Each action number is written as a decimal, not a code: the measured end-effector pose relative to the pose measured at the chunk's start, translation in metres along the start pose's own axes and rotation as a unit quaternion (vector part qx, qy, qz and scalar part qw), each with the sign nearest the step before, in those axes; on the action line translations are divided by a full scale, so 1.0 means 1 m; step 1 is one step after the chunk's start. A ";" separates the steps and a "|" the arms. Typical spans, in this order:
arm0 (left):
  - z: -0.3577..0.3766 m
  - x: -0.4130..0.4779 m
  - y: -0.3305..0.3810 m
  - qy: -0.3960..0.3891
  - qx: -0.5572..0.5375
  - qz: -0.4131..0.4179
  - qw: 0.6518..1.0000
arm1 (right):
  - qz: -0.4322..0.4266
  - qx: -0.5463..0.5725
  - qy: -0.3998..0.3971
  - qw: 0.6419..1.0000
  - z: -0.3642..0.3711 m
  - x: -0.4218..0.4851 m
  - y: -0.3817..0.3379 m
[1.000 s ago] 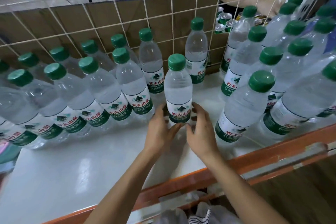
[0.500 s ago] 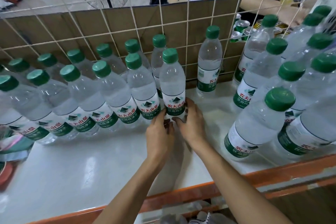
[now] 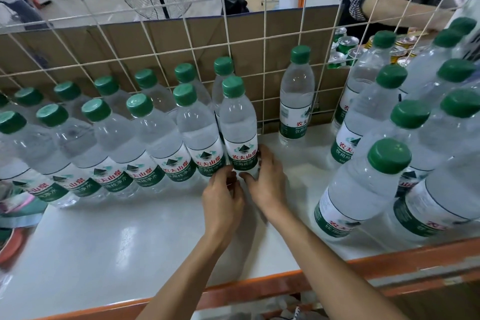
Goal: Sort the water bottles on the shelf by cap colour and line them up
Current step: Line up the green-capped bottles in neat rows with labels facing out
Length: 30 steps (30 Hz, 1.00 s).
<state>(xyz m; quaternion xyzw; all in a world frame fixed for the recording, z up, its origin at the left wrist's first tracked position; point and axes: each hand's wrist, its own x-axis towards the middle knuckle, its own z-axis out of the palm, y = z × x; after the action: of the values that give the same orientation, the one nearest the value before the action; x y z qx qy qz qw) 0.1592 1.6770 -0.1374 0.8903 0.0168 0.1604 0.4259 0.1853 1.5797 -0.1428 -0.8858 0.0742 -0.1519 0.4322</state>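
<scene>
One 农夫山泉 bottle (image 3: 239, 132), held by left hand (image 3: 222, 201), right hand (image 3: 268, 186)

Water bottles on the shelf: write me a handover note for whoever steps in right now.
Left hand and right hand both grip the base of the end bottle, upright at the right end of the front row.
Done: front row and back row, all green caps, lined up on the shelf's left.
To do: the lone bottle at the back and the loose cluster on the right.
</scene>
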 end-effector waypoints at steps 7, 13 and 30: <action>0.009 -0.004 0.019 0.021 -0.029 0.071 0.997 | 0.018 0.025 -0.054 0.998 -0.014 0.001 0.002; 0.023 0.000 0.053 -0.029 -0.089 0.130 0.987 | -0.027 0.005 -0.005 1.000 -0.043 -0.025 0.012; 0.081 0.089 0.141 -0.058 -0.032 -0.048 0.997 | -0.136 -0.092 0.041 0.986 -0.023 -0.065 0.033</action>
<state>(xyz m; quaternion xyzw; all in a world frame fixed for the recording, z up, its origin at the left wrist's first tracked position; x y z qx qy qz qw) 0.2526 1.5404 -0.0530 0.8822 0.0291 0.0883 0.4616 0.1159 1.5593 -0.1689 -0.9167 -0.0159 -0.2379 0.3206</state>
